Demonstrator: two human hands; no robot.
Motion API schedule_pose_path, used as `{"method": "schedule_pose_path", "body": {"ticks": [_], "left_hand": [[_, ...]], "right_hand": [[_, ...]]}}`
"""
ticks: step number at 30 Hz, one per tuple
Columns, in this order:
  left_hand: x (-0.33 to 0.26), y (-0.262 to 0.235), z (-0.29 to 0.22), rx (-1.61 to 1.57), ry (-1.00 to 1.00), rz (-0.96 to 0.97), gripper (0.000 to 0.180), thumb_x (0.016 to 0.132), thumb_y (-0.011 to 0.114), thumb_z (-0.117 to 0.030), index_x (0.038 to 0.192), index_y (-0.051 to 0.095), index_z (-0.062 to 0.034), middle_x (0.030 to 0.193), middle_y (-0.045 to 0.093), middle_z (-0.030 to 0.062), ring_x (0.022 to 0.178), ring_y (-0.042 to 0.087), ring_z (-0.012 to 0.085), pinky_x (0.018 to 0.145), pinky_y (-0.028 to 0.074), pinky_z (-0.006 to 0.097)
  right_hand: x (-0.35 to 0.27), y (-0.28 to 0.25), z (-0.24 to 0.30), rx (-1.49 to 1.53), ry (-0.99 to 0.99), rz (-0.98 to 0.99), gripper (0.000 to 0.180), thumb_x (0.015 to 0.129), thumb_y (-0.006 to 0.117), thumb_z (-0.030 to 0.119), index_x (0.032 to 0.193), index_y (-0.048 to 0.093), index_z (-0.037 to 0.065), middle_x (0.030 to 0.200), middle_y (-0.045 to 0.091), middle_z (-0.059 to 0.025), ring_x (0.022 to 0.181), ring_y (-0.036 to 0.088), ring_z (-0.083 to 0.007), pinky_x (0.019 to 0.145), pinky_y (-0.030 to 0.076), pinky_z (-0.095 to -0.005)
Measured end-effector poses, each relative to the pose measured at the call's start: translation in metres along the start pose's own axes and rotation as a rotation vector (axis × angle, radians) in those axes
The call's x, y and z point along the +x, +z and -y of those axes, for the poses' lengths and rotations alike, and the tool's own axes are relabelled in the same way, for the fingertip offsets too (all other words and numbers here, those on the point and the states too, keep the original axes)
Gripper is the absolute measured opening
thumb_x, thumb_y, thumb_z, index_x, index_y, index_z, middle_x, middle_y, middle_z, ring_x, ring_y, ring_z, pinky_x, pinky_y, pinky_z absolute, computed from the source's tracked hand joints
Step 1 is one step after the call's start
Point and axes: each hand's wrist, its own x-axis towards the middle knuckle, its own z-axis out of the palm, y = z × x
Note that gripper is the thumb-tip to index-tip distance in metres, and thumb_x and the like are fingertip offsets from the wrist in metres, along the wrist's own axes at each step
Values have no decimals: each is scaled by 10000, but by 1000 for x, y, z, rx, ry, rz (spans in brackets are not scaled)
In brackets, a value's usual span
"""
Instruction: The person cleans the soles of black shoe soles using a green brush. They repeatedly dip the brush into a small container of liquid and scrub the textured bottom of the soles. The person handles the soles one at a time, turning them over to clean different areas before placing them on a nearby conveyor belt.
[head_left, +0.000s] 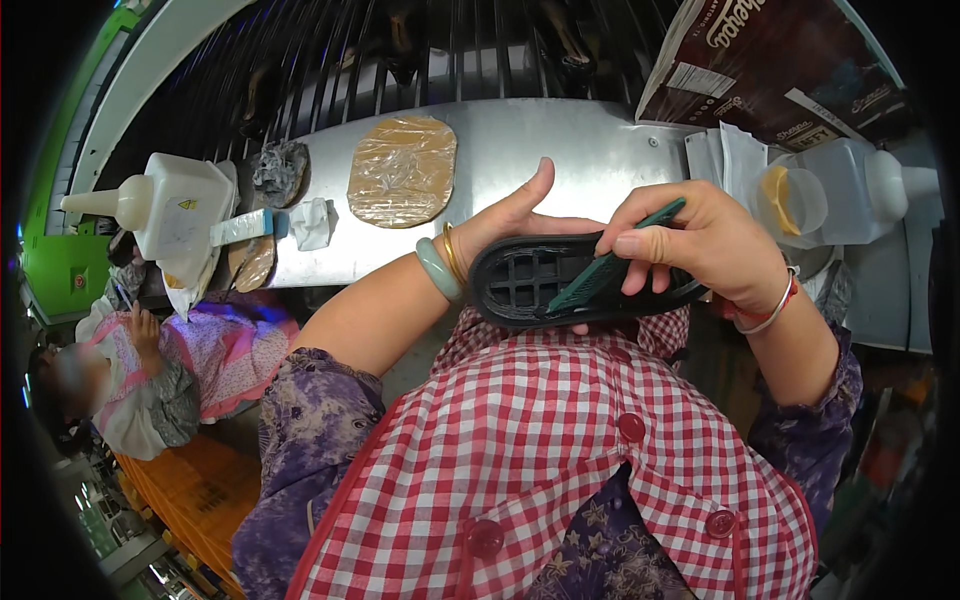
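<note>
A black shoe sole point(492, 287) with a gridded hollow inside lies across in front of me, just above my checked apron. My left hand point(508, 217) holds it from behind and beneath, thumb stretched up clear of it; most of the fingers are hidden by the sole. A fingertip peeks out under its near edge. Between thumb and fingers, my right hand point(693, 238) grips a flat green brush point(588, 284), slanted down to the left. The brush's lower end meets the inside of the sole near its near rim.
On the metal bench point(490, 140) lie a plastic-wrapped oval pad point(403, 172), grey crumpled cloth point(280, 172) and white tissue point(312, 223). Spouted bottles stand left point(185, 215) and right point(846, 190), below a brown box point(780, 75). Dark bars point(330, 75) run behind. Another person point(150, 370) sits left.
</note>
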Motion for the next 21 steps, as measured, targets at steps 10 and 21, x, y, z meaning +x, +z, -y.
{"method": "schedule_pose_path", "body": {"ticks": [10, 21], "left_hand": [[-6, -13, 3, 84, -25, -118, 979, 834, 248, -745, 1349, 333, 83, 1388, 367, 228, 1285, 394, 258, 1057, 337, 317], [-34, -21, -40, 433, 838, -216, 486, 941, 404, -209, 1402, 314, -83, 1395, 387, 162, 1265, 411, 302, 1045, 293, 563]], "right_hand": [[-39, -32, -35, 19, 92, -118, 121, 864, 610, 100, 910, 664, 2, 813, 653, -53, 655, 630, -101, 547, 475, -186], [-102, -109, -80, 20, -490, -1294, 235, 911, 580, 222, 989, 654, 13, 829, 651, -14, 664, 585, -45, 518, 365, -160]]}}
